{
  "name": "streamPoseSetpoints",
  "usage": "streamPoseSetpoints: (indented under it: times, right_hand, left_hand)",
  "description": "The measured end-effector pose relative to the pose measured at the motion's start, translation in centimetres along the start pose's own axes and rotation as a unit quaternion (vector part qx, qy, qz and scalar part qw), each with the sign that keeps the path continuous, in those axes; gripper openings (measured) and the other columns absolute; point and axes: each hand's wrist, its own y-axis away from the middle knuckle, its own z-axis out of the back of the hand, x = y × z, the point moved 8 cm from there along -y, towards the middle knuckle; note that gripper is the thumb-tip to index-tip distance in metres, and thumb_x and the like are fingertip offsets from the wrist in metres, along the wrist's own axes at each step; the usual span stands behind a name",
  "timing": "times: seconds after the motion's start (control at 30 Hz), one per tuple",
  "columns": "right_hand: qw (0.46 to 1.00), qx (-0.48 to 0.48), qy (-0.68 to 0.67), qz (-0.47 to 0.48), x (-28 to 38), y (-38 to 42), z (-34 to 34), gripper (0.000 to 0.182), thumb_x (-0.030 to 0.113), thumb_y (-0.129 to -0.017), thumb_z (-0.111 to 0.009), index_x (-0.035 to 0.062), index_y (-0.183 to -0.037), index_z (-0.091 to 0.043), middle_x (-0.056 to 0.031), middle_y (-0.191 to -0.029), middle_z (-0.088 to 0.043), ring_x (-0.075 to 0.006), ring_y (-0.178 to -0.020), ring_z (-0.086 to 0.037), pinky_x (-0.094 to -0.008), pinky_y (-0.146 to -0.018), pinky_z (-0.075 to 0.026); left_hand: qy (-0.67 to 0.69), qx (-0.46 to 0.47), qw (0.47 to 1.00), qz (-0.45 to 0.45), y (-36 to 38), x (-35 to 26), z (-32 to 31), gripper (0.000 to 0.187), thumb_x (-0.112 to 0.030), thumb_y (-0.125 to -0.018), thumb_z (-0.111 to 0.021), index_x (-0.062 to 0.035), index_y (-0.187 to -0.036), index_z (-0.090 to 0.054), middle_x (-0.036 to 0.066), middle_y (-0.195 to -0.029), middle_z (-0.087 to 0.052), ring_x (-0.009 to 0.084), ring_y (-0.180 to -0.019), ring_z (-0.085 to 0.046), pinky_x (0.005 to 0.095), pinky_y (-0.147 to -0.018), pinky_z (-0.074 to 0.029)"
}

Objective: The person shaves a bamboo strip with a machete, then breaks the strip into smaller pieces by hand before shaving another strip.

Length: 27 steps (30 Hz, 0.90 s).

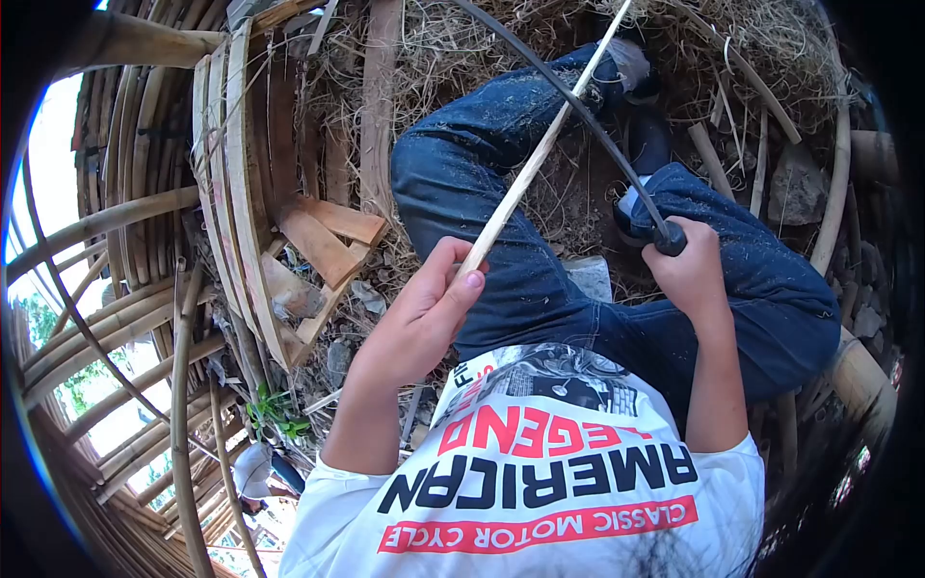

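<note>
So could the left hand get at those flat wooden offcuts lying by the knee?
Probably not right now. The left hand is closed round the bamboo strip, so it isn't free. The wooden offcuts lie close beside it with nothing between; letting go of the strip would likely leave the way open.

I see open room only at frame centre, between my knees [501, 173]; stacked bamboo slats [231, 173] crowd the left, poles [848, 202] the right.
</note>
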Motion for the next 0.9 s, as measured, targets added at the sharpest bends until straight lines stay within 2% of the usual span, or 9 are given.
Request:
streamPoseSetpoints:
  times: [0.17, 0.23, 0.3, 0.53, 0.6, 0.7, 0.77, 0.83, 0.9]
  right_hand:
    - [0.979, 0.129, -0.157, -0.036, -1.4, 0.3, -1.8, 0.016, 0.009, -0.069, -0.063, -0.0024, -0.062, -0.053, -0.0078, -0.049, -0.048, -0.0175, -0.044, -0.051, -0.0323, -0.047, -0.041]
    - [0.914, 0.249, -0.288, -0.138, -1.0, 1.5, -3.2, 0.015, 0.008, -0.07, -0.061, 0.001, -0.06, -0.052, -0.0032, -0.05, -0.049, -0.0114, -0.042, -0.048, -0.0284, -0.043, -0.04]
    - [0.89, 0.267, -0.337, -0.151, -1.3, 2.0, -3.8, 0.013, 0.007, -0.07, -0.061, 0.0021, -0.062, -0.053, -0.0021, -0.051, -0.05, -0.0109, -0.041, -0.047, -0.0276, -0.041, -0.039]
    - [0.828, 0.295, -0.438, -0.188, -1.6, 3.7, -5.3, 0.011, 0.008, -0.071, -0.061, 0.0018, -0.069, -0.053, -0.0021, -0.051, -0.046, -0.0109, -0.04, -0.045, -0.028, -0.04, -0.039]
    - [0.822, 0.299, -0.446, -0.189, -1.7, 3.9, -5.5, 0.011, 0.008, -0.071, -0.061, 0.0019, -0.069, -0.052, -0.0022, -0.051, -0.046, -0.0111, -0.04, -0.045, -0.0283, -0.04, -0.039]
    - [0.815, 0.302, -0.455, -0.195, -2.1, 4.0, -5.7, 0.011, 0.009, -0.07, -0.061, 0.0018, -0.07, -0.052, -0.0025, -0.05, -0.045, -0.0116, -0.039, -0.045, -0.0285, -0.04, -0.039]
    - [0.805, 0.308, -0.468, -0.196, -2.4, 4.1, -5.9, 0.012, 0.009, -0.069, -0.061, 0.0017, -0.07, -0.052, -0.0028, -0.05, -0.045, -0.012, -0.038, -0.045, -0.0286, -0.039, -0.039]
    - [0.803, 0.316, -0.47, -0.187, -2.5, 4.1, -6.0, 0.011, 0.009, -0.069, -0.061, 0.0018, -0.07, -0.052, -0.0028, -0.049, -0.045, -0.012, -0.038, -0.045, -0.0284, -0.039, -0.039]
    - [0.797, 0.31, -0.479, -0.2, -2.6, 4.0, -6.0, 0.01, 0.008, -0.069, -0.06, 0.002, -0.071, -0.052, -0.0028, -0.049, -0.045, -0.0121, -0.038, -0.045, -0.0286, -0.039, -0.038]
  left_hand:
    - [-0.082, -0.044, 0.993, -0.067, -0.1, -0.3, -0.1, 0.022, -0.02, -0.101, -0.048, -0.0047, -0.116, -0.048, -0.006, -0.072, -0.039, 0.0002, -0.053, -0.031, 0.0175, -0.046, -0.025]
    - [-0.116, -0.064, 0.987, -0.091, -0.5, 0.0, 0.2, 0.023, -0.02, -0.101, -0.048, -0.0038, -0.117, -0.049, -0.006, -0.074, -0.041, 0.0004, -0.054, -0.034, 0.0172, -0.048, -0.028]
    - [-0.263, -0.119, 0.927, -0.24, -0.3, -1.4, 0.6, 0.025, -0.018, -0.098, -0.056, -0.0022, -0.117, -0.053, -0.005, -0.078, -0.048, 0.0012, -0.059, -0.041, 0.0169, -0.052, -0.033]
    - [-0.244, -0.145, 0.952, -0.112, 0.4, -1.4, 0.3, 0.035, -0.016, -0.09, -0.068, -0.0027, -0.119, -0.054, -0.003, -0.085, -0.057, 0.0024, -0.063, -0.051, 0.019, -0.054, -0.04]
    - [-0.168, -0.097, 0.98, -0.043, 0.5, -0.8, -0.3, 0.034, -0.016, -0.095, -0.059, -0.0013, -0.125, -0.053, 0.0, -0.089, -0.06, 0.0052, -0.072, -0.058, 0.0209, -0.062, -0.046]
    - [-0.168, -0.07, 0.973, -0.144, 0.0, -1.0, 1.2, 0.037, -0.017, -0.1, -0.047, -0.0003, -0.133, -0.049, 0.007, -0.1, -0.063, 0.0089, -0.084, -0.061, 0.0244, -0.075, -0.05]
    - [-0.117, -0.102, 0.98, -0.121, 0.6, -1.9, 2.0, 0.042, -0.012, -0.1, -0.036, 0.003, -0.139, -0.042, 0.018, -0.117, -0.061, 0.0199, -0.102, -0.063, 0.0333, -0.091, -0.051]
    - [0.176, -0.06, 0.964, -0.191, 0.7, -2.7, 3.3, 0.046, -0.005, -0.096, -0.035, 0.0059, -0.141, -0.038, 0.026, -0.126, -0.055, 0.0325, -0.114, -0.06, 0.0412, -0.1, -0.049]
    - [0.241, -0.031, 0.949, -0.199, 1.5, -3.9, 3.3, 0.055, 0.005, -0.087, -0.033, 0.0086, -0.142, -0.033, 0.032, -0.133, -0.048, 0.0427, -0.124, -0.051, 0.049, -0.105, -0.044]
